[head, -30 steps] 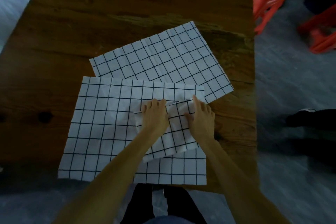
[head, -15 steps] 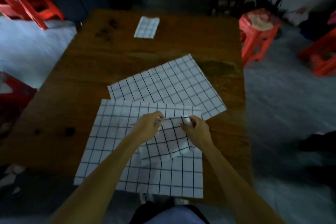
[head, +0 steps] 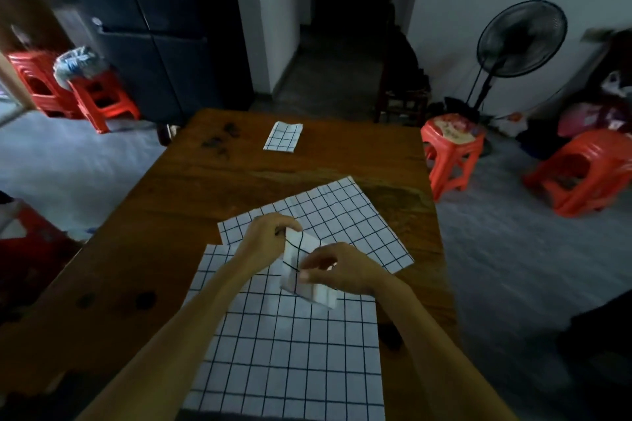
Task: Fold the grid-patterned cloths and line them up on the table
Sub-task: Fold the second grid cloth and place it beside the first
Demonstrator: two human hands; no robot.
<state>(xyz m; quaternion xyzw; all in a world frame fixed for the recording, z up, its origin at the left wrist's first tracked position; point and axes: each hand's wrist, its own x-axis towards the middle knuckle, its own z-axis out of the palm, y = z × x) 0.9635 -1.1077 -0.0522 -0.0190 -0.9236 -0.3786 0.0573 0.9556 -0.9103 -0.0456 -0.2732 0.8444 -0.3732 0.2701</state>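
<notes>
Cloths number four: two flat, one folded afar [head: 283,137], one [head: 304,270] pinched by both hands.

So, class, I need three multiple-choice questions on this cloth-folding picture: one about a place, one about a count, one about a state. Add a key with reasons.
1. Where does the small folded cloth lie?
A. at the far end of the table
B. on a red stool
C. on the floor

2. How many grid-patterned cloths lie spread flat, unfolded?
A. one
B. two
C. four

3. What state is the folded cloth in hand in?
A. pressed flat on the table
B. lifted, held by both hands
C. dropped on the floor

Key: 1 A, it rests near the table's far edge. 2 B, the near flat cloth and the far flat cloth. 3 B, the left hand and the right hand grip it above the flat cloths.
</notes>
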